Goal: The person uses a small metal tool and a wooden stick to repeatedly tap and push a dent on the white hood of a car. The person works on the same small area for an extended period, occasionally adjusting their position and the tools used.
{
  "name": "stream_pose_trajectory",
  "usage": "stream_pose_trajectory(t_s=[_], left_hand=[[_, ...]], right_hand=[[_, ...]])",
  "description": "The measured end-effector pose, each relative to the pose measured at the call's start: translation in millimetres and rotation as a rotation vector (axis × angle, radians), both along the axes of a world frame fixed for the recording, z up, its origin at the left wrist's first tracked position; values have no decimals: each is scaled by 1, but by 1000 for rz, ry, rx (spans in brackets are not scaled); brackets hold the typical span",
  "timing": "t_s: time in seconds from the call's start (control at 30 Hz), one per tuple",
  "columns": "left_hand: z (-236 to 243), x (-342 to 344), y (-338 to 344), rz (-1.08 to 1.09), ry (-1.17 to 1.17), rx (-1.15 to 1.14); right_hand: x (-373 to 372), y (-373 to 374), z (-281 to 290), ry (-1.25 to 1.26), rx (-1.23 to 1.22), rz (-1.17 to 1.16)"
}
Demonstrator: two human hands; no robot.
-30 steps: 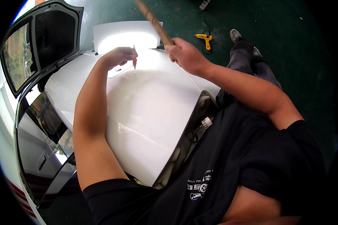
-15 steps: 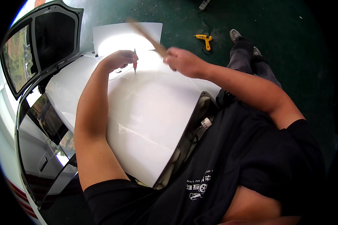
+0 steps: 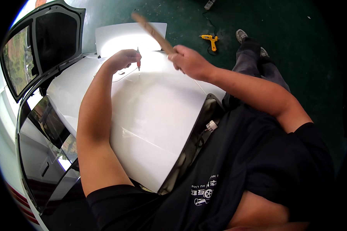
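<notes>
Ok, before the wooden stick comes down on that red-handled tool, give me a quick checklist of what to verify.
1. Left hand grips the thin red-handled tool: ok.
2. Tool tip on the white car panel: cannot tell.
3. Right hand grips the long wooden stick: ok.
4. Stick raised clear of the tool: ok.
5. Yellow glue gun on the green floor, out of the way: ok.

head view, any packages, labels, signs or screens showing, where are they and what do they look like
No packages, signs or screens show.
Printed emblem: on the chest of the person's black shirt, lower middle; a small white round wheel-like mark with short white lines of lettering about it.
Nothing printed shows on the white car panel or on the yellow tool on the green floor.
</notes>
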State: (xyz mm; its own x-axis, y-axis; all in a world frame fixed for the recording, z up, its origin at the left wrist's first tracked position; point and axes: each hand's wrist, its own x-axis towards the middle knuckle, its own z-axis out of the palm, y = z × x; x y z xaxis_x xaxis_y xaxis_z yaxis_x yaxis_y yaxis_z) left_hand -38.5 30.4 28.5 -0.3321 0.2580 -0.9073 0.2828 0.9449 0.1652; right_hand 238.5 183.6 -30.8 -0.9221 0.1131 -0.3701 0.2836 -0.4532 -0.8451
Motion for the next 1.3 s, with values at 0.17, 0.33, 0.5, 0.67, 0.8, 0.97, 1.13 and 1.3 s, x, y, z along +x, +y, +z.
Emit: stream_pose_trajectory(t_s=[0.17, 0.33, 0.5, 0.67, 0.8, 0.97, 1.13, 1.3], left_hand=[[0, 2, 1, -58, -14, -61], [-2, 0, -1, -24, 9, 6], [-2, 4, 2, -68, -4, -61], [-5, 3, 1, -51, 18, -25], [-7, 7, 2, -58, -5, -33], [-9, 3, -4, -34, 19, -26], [-7, 12, 7, -78, 68, -34], [-12, 3, -3, -78, 44, -39]], right_hand=[[1, 0, -2, 36, 99, 33], [0, 3, 0, -29, -1, -18], [0, 2, -4, 7, 73, 142], [1, 6, 2, -47, -42, 5], [-3, 0, -1, -31, 4, -121], [3, 0, 0, -27, 52, 192], [1, 4, -3, 13, 55, -16], [7, -1, -1, -76, -27, 202]])
